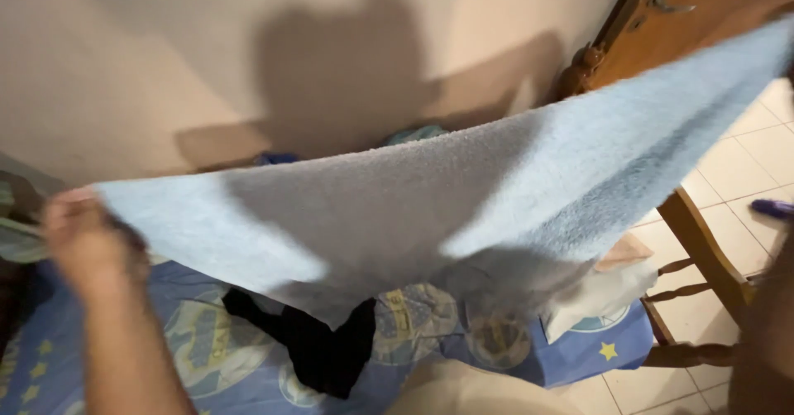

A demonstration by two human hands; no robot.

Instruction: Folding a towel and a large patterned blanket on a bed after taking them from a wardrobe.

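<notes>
I hold a light blue terry-cloth towel [463,191] stretched out in the air in front of me, above the bed. My left hand [78,233] is clenched on the towel's left corner, fingers curled tight over the edge with the cloth pinched inside them; the hand is blurred, so I cannot tell exactly how each finger sits. The towel runs from there up and to the right, rising towards the top right edge of the view, and its lower edge sags into a point near the middle. My right hand is out of sight past the right edge, so I cannot tell its grasp, though the far corner is held taut up there.

Below the towel lies a blue bedsheet with round crests and yellow stars [571,357]. A black garment [318,349] rests on the sheet just under the sagging point, and a white cloth [600,295] lies near the bed's right corner. A wooden chair [703,258] stands on the pale tiled floor [761,142] beside the bed.
</notes>
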